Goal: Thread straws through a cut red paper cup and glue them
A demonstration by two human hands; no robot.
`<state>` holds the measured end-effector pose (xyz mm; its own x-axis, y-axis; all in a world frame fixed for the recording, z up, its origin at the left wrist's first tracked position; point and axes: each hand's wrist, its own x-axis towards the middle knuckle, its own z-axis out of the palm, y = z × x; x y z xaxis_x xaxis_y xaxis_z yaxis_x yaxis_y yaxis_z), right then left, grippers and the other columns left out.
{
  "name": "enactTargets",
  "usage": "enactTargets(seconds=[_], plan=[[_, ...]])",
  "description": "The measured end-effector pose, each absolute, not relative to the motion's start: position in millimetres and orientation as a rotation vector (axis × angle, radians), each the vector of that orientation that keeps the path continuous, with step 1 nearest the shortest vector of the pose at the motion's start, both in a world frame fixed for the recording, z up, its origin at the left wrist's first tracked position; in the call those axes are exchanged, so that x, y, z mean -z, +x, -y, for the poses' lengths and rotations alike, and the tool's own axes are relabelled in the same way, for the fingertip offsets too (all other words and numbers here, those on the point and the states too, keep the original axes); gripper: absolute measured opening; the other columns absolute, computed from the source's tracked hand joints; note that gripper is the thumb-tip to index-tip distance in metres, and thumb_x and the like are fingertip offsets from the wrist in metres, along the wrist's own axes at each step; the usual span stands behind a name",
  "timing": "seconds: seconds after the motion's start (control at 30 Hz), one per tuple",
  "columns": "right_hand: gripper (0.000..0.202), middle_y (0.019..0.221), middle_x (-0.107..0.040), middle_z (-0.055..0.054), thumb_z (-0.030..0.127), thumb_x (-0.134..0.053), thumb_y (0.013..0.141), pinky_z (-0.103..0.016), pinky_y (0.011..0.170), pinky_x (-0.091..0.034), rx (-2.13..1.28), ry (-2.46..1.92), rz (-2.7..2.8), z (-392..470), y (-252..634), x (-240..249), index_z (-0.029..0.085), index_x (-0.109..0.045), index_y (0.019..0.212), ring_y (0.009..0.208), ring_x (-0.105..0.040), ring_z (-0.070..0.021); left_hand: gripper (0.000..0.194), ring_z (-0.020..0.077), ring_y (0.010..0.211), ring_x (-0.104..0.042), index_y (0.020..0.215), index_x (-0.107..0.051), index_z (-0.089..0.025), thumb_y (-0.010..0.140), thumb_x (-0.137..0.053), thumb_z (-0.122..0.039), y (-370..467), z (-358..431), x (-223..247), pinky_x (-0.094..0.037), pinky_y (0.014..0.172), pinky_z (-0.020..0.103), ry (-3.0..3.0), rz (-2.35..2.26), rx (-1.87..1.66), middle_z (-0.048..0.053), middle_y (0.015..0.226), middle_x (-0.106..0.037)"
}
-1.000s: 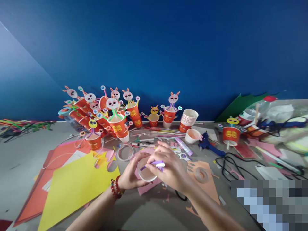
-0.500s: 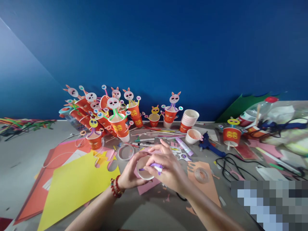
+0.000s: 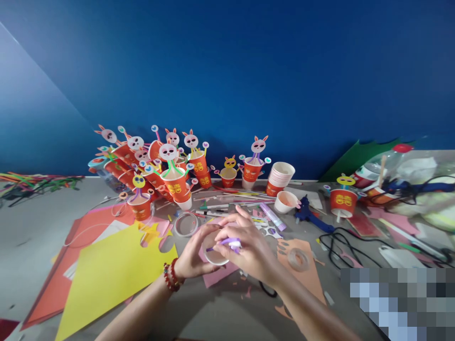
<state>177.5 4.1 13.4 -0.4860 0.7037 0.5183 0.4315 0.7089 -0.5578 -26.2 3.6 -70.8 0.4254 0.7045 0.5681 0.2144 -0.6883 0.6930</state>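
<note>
My left hand point(image 3: 194, 253) is wrapped around a white-rimmed paper cup point(image 3: 212, 240), its mouth tilted up towards me. Between the thumb and fingers of my right hand point(image 3: 250, 244) is a bent purple pipe cleaner point(image 3: 230, 242) with a small white part near its outer end. One end of it reaches inside the cup, against or near the inner wall; whether it touches is unclear. The lower part of the cup is hidden by my fingers. Beneath both hands lies a pink paper sheet point(image 3: 213, 279).
Several red cups with rabbit figures point(image 3: 174, 182) stand at the back left. A cup stack point(image 3: 280, 175), a glue stick point(image 3: 272, 215), a blue glue gun point(image 3: 307, 213) and tape rolls point(image 3: 297, 259) lie around. Yellow paper point(image 3: 117, 274) covers the left; black cable point(image 3: 341, 246) coils at right.
The purple pipe cleaner has turned slightly in my right fingers, its outer end now a little higher. My left hand keeps the cup nearly still.
</note>
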Motion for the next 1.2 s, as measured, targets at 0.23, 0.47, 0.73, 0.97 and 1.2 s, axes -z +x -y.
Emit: enactTargets(seconds=[0.23,0.47,0.73,0.97,1.2], plan=[[0.009,0.107,-0.071,-0.006,0.016,-0.071,0.085,-0.065,0.118,-0.014,-0.443,-0.826,2.283,-0.9,177.4,-19.2,0.025,-0.069,0.085,0.116,-0.062,-0.0236,0.087,0.0359,0.124,-0.059,0.146,-0.033,-0.024,0.074,-0.079,-0.042,-28.0,-2.5,82.2,-0.050,0.101,0.053,2.152,-0.843,-1.251,0.018,0.137,-0.056],[0.018,0.100,-0.075,-0.002,0.009,-0.067,0.084,-0.066,0.118,-0.010,-0.389,-0.764,2.360,-2.9,178.1,-18.7,0.026,-0.069,0.087,0.119,-0.059,-0.0245,0.111,0.0367,0.129,-0.055,0.157,-0.005,-0.025,0.076,-0.079,-0.038,-28.3,-3.5,85.1,-0.050,0.102,0.054,1.979,-0.740,-1.205,0.022,0.145,-0.049],[0.022,0.110,-0.071,-0.004,0.008,-0.066,0.081,-0.062,0.120,-0.012,-0.394,-0.894,2.325,-1.1,169.3,-9.6,0.026,-0.068,0.092,0.113,-0.062,-0.0214,0.110,0.0365,0.137,-0.047,0.158,0.001,-0.024,0.080,-0.075,-0.034,-28.2,-4.2,74.7,-0.040,0.111,0.057,2.151,-0.663,-1.143,0.024,0.150,-0.045],[0.020,0.113,-0.070,-0.004,0.015,-0.073,0.080,-0.061,0.119,-0.018,-0.515,-0.931,2.259,-5.1,166.1,-3.5,0.027,-0.068,0.095,0.112,-0.063,-0.0227,0.112,0.0394,0.139,-0.043,0.158,-0.001,-0.023,0.078,-0.077,-0.037,-27.9,-5.5,77.2,-0.039,0.111,0.059,2.213,-0.694,-1.103,0.025,0.154,-0.037],[0.029,0.110,-0.071,-0.005,0.026,-0.080,0.079,-0.038,0.093,-0.052,-0.759,-0.899,2.218,-20.7,194.8,-15.0,0.025,-0.069,0.106,0.107,-0.065,-0.0244,0.112,0.0378,0.131,-0.053,0.157,-0.007,-0.023,0.075,-0.078,-0.050,-27.9,-5.0,71.2,-0.044,0.107,0.054,1.971,-0.721,-1.109,0.022,0.143,-0.050]])
